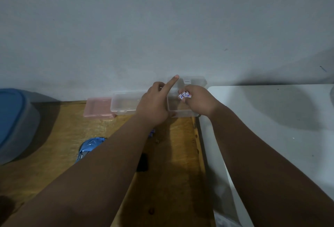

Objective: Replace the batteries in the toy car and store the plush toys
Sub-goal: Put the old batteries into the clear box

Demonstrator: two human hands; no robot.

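Leftmost, a blue-lidded tub (12,118) sat on the wooden table (59,136), with the blue toy car (88,147) nearer me, half under my left forearm. Further right, against the wall, lay a pink case (96,107) and a closed clear case (124,104). My left hand (153,107) steadied the open clear box (182,112) — forefinger pointing up, holding nothing. My right hand (197,100) gripped the batteries (184,95) over that box, beside the white table (271,109).
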